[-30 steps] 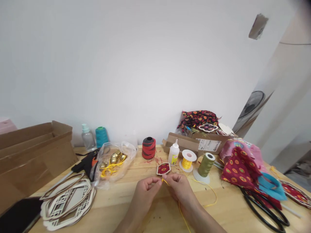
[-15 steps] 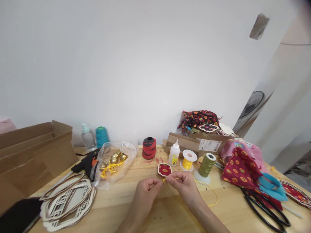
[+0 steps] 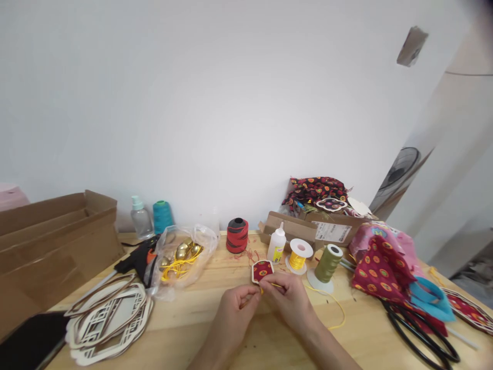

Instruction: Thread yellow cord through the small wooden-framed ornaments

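Close together at the front middle of the table, both hands pinch a thin yellow cord. My left hand has its thumb and fingertips closed on the cord's near part. My right hand grips it just to the right, with the fingertips almost touching the left ones. From the right hand the cord loops out over the wood. Just beyond the fingertips is a small wooden-framed piece with red patterned fabric; whether the cord is joined to it is hidden by the fingers.
Behind stand a red thread spool, a glue bottle, a yellow cord spool and a green thread cone. Left are a bag of gold bells, a glue gun and wooden frames. Black-handled scissors lie right.
The hands stay at nearly the same spot, with the right fingers curling in slightly more around the cord. The whole view has shifted very slightly.
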Demonstrator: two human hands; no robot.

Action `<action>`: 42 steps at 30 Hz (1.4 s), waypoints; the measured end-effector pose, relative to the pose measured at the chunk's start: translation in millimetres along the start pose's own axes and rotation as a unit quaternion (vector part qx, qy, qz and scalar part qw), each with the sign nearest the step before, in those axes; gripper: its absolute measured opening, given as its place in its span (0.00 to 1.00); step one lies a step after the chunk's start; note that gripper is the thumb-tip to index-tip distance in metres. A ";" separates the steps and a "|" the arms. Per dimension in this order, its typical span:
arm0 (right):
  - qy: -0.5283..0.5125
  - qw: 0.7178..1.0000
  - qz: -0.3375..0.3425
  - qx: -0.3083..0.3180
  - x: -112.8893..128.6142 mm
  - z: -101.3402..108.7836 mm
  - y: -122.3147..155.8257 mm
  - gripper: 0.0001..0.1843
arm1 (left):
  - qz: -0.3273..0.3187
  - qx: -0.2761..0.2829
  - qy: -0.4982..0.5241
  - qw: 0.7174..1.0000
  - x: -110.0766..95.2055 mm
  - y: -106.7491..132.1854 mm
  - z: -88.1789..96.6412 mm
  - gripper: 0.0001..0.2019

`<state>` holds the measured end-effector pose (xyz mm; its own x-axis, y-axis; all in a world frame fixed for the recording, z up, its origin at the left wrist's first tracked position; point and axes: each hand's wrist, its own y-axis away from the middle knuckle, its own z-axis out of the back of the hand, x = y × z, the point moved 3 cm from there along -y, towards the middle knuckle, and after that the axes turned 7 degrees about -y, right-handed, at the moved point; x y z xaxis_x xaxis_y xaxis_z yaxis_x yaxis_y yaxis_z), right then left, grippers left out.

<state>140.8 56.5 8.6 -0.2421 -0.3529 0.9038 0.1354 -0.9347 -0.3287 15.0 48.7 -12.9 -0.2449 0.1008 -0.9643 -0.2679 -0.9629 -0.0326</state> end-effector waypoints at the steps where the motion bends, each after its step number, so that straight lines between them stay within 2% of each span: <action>1: 0.025 0.999 0.019 0.005 0.5 -0.6 0.5 0.10 | -0.007 0.010 0.004 1.000 -1.1 0.1 -0.8 0.14; 3: 0.056 0.998 0.038 0.012 0.5 -1.9 1.0 0.10 | -0.020 0.030 0.014 0.999 -3.0 0.2 -2.1 0.14; 6: 0.042 0.999 0.018 0.011 -2.6 -3.5 0.1 0.11 | -0.017 0.036 0.018 0.999 -4.4 0.5 -2.5 0.14; 9: 0.006 1.000 -0.012 -0.001 -6.5 -4.4 -1.1 0.12 | -0.006 0.025 0.016 1.000 -4.7 0.7 -1.6 0.14; 14: -0.024 1.000 -0.010 0.000 -10.0 -6.4 -1.4 0.10 | 0.017 0.011 -0.001 1.000 -2.3 -1.4 0.6 0.15; 18: -0.011 1.000 0.005 -0.001 -10.0 -8.3 0.0 0.10 | 0.026 -0.002 -0.005 1.000 -0.8 -3.9 1.9 0.13; 24: 0.036 0.998 0.039 -0.042 -6.0 -8.4 4.1 0.11 | 0.021 -0.032 -0.006 0.999 3.8 -7.3 6.4 0.13; 29: -0.011 0.998 0.002 -0.059 -8.0 -5.9 2.9 0.10 | 0.025 -0.024 0.005 0.999 10.3 -9.4 4.5 0.14; 34: 0.045 0.997 0.035 -0.050 -3.4 -5.0 2.8 0.11 | 0.073 -0.060 -0.019 0.995 12.3 -7.4 4.1 0.13; 39: 0.099 0.991 0.072 -0.052 -2.7 -5.7 2.7 0.11 | 0.049 -0.022 0.044 0.998 3.2 -5.8 3.0 0.12; 42: 0.121 0.988 0.082 -0.051 -3.6 -6.6 2.5 0.13 | 0.054 -0.017 0.045 0.997 3.6 -6.3 2.6 0.12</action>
<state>135.6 55.1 2.8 -0.4490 -0.4879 0.7485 0.0973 -0.8595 -0.5018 13.3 55.8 -15.5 -0.1865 -0.0256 -0.9821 -0.2131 -0.9748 0.0659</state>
